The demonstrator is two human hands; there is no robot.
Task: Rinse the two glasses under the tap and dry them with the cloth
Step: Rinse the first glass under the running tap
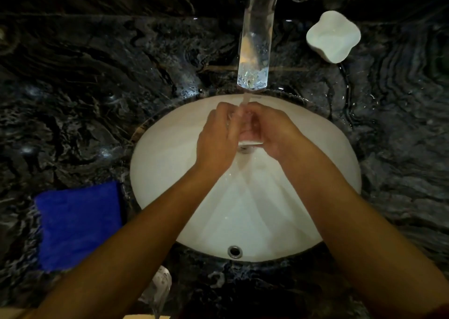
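Dark marble with pale swirling veins makes up the worktop [73, 80], wet and glinting around an oval white basin [279, 221] sunk into it. Light is dim, so the stone's edges fade into shadow. A chrome tap [256, 51] reaches out from the top edge, its base cut off by the frame, and a thin stream of water [245, 101] falls from its spout. Over the middle of the basin, both hands meet under that stream: the left hand [216, 136] and the right hand [274, 131] have their fingers wrapped together around a clear glass [247, 137], which is mostly hidden between them, with only its lower side and a bright rim showing. Below it the drain [244, 149] is partly covered. The overflow hole [235, 251] sits in the near wall of the basin. A folded blue cloth [80, 226] lies flat on the worktop to the left of the basin. A white soap dish [334, 36] rests right of the tap. Near the bottom edge a second glass [158, 289] stands on the worktop, blurred and hard to make out. Another clear object at the top right is cut off and I cannot tell what it is.
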